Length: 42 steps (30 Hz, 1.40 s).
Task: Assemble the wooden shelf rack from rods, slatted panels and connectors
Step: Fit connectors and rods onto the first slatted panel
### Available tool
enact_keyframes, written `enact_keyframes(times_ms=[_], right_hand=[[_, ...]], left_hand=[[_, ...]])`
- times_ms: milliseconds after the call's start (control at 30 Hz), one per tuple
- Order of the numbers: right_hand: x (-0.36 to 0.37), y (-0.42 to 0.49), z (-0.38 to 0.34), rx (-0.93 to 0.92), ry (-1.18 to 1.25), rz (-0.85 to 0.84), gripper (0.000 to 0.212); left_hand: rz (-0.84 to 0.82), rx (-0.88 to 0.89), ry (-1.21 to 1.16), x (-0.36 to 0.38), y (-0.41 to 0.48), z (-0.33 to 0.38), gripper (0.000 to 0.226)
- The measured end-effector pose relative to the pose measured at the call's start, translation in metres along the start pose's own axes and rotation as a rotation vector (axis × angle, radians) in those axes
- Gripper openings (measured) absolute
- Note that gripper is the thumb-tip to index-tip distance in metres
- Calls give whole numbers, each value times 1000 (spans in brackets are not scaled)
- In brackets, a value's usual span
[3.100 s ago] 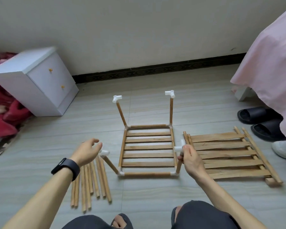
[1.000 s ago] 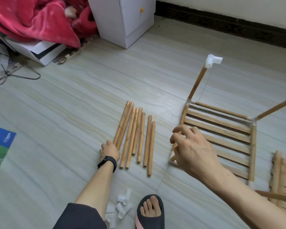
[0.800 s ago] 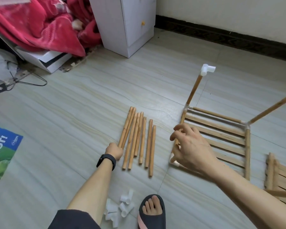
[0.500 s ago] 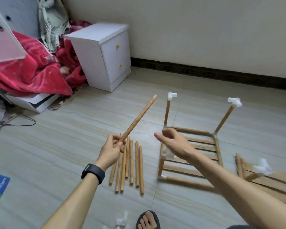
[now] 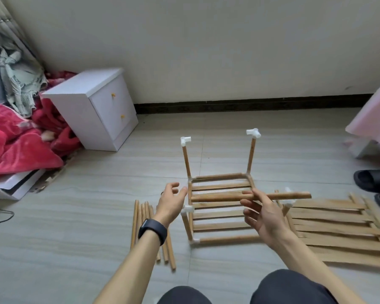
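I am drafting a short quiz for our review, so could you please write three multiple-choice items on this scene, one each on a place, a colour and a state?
1. Where do the loose rods lie?
A. on the floor, left of the frame
B. on a chair
C. in a bucket

2. What colour are the connectors on top of the far uprights?
A. black
B. white
C. red

3. What is the right hand doing?
A. pressing the floor
B. gripping a hammer
C. holding a rod roughly level over the frame

Key: A, the rods lie side by side on the tiles. B, both caps are white. C, its thumb and fingers pinch the rod.
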State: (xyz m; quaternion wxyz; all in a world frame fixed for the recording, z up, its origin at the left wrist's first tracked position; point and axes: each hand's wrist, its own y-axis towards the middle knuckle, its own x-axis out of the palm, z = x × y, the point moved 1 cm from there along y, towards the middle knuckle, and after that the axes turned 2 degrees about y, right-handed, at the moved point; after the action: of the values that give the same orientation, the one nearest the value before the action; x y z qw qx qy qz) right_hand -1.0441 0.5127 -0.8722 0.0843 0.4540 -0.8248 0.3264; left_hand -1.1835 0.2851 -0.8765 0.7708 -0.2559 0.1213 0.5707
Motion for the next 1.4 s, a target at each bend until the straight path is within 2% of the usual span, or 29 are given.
enact_keyframes(times_ms=[67, 133, 267, 367, 967, 1100, 1233, 1333, 1400], right_hand=[[-14, -3, 5, 8, 30, 16, 31], [-21, -3, 9, 26, 40, 24, 31], [-26, 1, 10, 37, 17, 21, 31], [-26, 5, 12, 44, -9, 24, 32], [-22, 32, 25, 170, 37, -14, 33], [-14, 38, 40, 196, 15, -20, 33], [-8, 37, 59, 240, 24, -9, 37], [-14, 37, 47, 269, -30, -35, 36], [-22, 35, 38, 281, -75, -74, 34]], left_hand=[[-29, -86, 23, 17, 6, -13, 38], [-37, -94, 5, 31, 5, -22, 34], [85, -71, -115, 46, 2, -33, 41], [132, -70, -108, 48, 0, -27, 40], [40, -38, -196, 46, 0, -43, 41], [66, -16, -212, 48, -7, -49, 40], [67, -2, -179, 49, -9, -54, 40], [-1, 9, -101, 46, -2, -48, 40], [18, 14, -42, 46, 3, -43, 40]])
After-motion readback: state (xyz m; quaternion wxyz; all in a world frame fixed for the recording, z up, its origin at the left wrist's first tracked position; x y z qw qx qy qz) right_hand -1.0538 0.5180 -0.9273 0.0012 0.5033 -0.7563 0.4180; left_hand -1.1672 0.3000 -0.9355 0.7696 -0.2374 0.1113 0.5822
